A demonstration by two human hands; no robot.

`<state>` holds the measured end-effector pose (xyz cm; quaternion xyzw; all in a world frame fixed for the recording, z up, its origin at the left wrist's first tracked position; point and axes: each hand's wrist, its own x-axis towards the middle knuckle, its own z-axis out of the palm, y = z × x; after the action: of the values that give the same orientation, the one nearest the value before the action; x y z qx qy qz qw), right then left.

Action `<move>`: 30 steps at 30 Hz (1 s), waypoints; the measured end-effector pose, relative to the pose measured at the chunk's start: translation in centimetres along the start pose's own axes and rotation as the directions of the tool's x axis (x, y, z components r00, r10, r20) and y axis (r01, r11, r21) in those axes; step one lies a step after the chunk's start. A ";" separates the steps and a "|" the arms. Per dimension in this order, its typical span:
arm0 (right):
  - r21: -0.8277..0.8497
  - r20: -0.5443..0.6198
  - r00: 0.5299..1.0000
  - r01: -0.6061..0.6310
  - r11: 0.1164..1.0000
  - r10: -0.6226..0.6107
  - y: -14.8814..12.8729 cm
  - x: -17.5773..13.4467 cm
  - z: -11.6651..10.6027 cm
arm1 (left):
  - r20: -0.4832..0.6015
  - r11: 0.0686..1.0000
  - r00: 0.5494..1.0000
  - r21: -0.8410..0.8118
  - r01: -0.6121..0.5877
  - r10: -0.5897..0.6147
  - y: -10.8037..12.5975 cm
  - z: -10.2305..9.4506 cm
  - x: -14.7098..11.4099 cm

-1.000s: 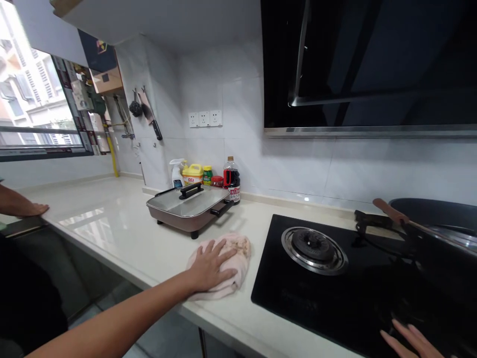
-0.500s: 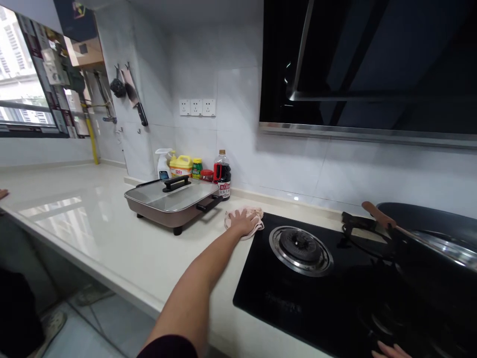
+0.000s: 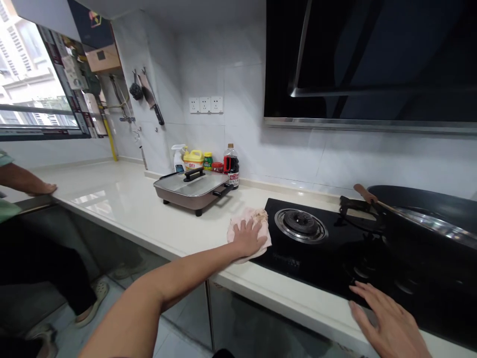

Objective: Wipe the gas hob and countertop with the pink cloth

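Observation:
My left hand (image 3: 249, 241) lies flat on a pale pink cloth (image 3: 238, 223), its fingers spread and pressing down. The cloth is spread partly over the white countertop (image 3: 208, 233) and partly over the left edge of the black glass cooktop (image 3: 316, 268). Beside it is a round burner (image 3: 301, 225) with a metal ring. My right hand (image 3: 391, 318) is open at the cooktop's front edge, fingers apart, with nothing in it. Whether its fingertips touch the glass, I cannot tell.
A lidded electric pan (image 3: 190, 194) stands left of the cloth. Behind it are a dark sauce bottle (image 3: 231, 169) and several cleaning containers. A large black wok (image 3: 417, 238) sits on the right burner. At far left, another person's hand (image 3: 46, 188) rests on the counter edge.
My left hand has drawn the cloth from the back of the counter toward the front edge. My right hand has come further into view. The other person's arm shows more.

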<state>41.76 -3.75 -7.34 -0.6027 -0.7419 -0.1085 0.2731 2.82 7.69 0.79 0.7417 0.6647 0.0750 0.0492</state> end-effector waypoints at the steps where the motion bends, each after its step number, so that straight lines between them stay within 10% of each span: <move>1: 0.007 0.008 1.000 -0.008 1.000 0.008 -0.3 0.0 -0.1 | -0.008 1.000 1.000 -0.013 -0.016 0.016 0.5 0.0 -1.3; 7: 0.053 0.054 0.998 -0.027 0.998 0.024 0.4 0.0 -0.1 | -0.076 0.979 0.979 -0.053 -0.196 0.191 1.9 -0.2 -7.6; 14: 0.118 0.039 0.999 -0.016 0.993 0.012 2.4 0.0 2.3 | -0.131 0.937 0.934 -0.070 -0.343 0.333 -2.0 -1.0 -12.8; 23: 0.100 -0.014 1.000 -0.008 0.995 0.010 1.6 0.7 2.1 | -0.174 0.979 0.984 0.192 0.074 -0.040 -12.6 -6.1 -14.3; 30: 0.096 -0.069 0.998 -0.008 0.995 0.015 0.2 1.1 2.2 | -0.346 0.954 0.931 0.221 0.203 -0.117 -19.5 -4.2 -14.4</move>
<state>41.17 -1.73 -8.58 -0.5891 -0.7328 -0.0920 0.3278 -18.55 -4.60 0.89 0.6618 0.7262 0.1079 -0.1515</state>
